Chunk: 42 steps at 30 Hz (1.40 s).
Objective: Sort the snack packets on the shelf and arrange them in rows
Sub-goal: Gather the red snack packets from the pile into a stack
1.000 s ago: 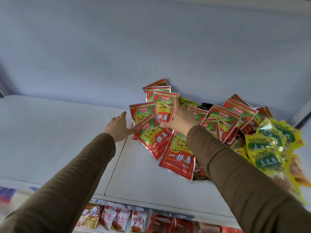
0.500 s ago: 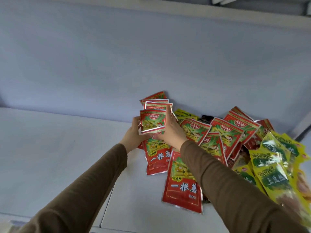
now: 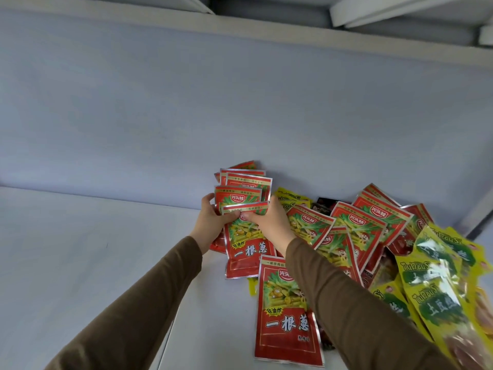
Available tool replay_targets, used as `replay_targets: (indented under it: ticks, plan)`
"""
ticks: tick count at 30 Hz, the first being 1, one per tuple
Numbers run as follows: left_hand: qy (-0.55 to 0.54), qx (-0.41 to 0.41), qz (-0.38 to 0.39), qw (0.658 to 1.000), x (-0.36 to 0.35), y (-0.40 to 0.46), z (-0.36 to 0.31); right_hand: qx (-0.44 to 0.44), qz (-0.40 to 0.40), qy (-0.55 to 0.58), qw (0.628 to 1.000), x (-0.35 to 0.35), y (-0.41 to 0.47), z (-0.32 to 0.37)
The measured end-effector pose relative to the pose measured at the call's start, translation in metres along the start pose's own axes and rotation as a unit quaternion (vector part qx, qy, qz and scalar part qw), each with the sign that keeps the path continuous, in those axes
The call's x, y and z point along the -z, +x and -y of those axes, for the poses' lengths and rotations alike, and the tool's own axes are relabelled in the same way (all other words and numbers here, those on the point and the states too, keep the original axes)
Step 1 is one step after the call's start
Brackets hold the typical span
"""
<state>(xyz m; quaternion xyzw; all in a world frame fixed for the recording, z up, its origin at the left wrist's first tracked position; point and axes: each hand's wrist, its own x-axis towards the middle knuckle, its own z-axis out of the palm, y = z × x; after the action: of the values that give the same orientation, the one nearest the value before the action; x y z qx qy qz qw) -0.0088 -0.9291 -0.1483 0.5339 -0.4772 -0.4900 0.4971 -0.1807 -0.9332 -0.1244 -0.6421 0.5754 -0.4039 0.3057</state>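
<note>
One view only, from the camera on your head. It faces forward and down onto the white shelf [image 3: 80,263], close in, at arm's reach. Back panel [image 3: 186,102] fills the upper half of the frame; your sleeves enter from the bottom edge. Wide-angle bending shows at the edges.

My left hand [image 3: 210,222] and right hand [image 3: 269,222] both grip a fanned stack of red packets [image 3: 244,193], held upright near the back wall [image 3: 240,102]. One red packet [image 3: 286,313] lies flat on the shelf [image 3: 80,249] under my right sleeve [image 3: 354,303]. More red ones [image 3: 360,225] are heaped to the right, yellow packets [image 3: 437,284] at far right.
</note>
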Motion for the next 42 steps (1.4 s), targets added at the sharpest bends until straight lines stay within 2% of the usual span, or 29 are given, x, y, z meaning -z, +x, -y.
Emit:
replay_targets:
  ticks: [5, 10, 12, 16, 21, 25, 28, 29, 31, 32, 34, 39, 42]
  plan:
    - [-0.103, 0.010, 0.004, 0.995, 0.004, -0.001, 0.003, -0.011, 0.021, 0.064, 0.998, -0.004, 0.001, 0.003]
    - [-0.140, -0.022, 0.010, 0.990, 0.011, -0.010, -0.009, -0.029, 0.036, 0.190, 0.981, -0.012, 0.001, 0.019]
    - [-0.141, -0.048, 0.026, 0.989, 0.014, -0.016, -0.019, -0.027, 0.034, 0.235, 0.971, -0.016, 0.001, 0.028]
    - [-0.073, -0.090, 0.087, 0.989, 0.027, -0.028, -0.045, -0.025, 0.019, 0.290, 0.957, -0.021, 0.005, 0.049]
    - [-0.105, -0.043, 0.120, 0.986, 0.050, -0.041, -0.055, -0.049, 0.062, 0.332, 0.940, -0.030, -0.004, 0.072]
    - [-0.144, 0.015, 0.116, 0.983, 0.066, -0.051, -0.046, -0.072, 0.139, 0.268, 0.951, -0.030, -0.009, 0.080]
    - [-0.176, 0.047, 0.098, 0.978, 0.076, -0.059, -0.032, -0.051, 0.178, 0.201, 0.962, -0.016, -0.008, 0.077]
    - [-0.188, 0.054, 0.087, 0.977, 0.080, -0.062, -0.028, -0.032, 0.151, 0.169, 0.974, -0.010, -0.004, 0.073]
    - [-0.212, 0.060, 0.065, 0.973, 0.084, -0.066, -0.020, 0.020, 0.036, 0.066, 0.997, 0.003, 0.009, 0.058]
    - [-0.222, 0.060, 0.054, 0.972, 0.085, -0.067, -0.017, 0.038, -0.018, 0.004, 0.999, 0.009, 0.016, 0.049]
    - [-0.239, 0.059, 0.037, 0.969, 0.086, -0.070, -0.011, 0.051, -0.074, -0.095, 0.991, 0.015, 0.027, 0.034]
    - [-0.250, 0.061, 0.018, 0.966, 0.083, -0.075, -0.008, 0.057, -0.085, -0.285, 0.953, -0.001, 0.032, 0.021]
    - [-0.239, 0.062, 0.010, 0.969, 0.080, -0.076, -0.006, 0.047, -0.075, -0.323, 0.942, -0.013, 0.028, 0.014]
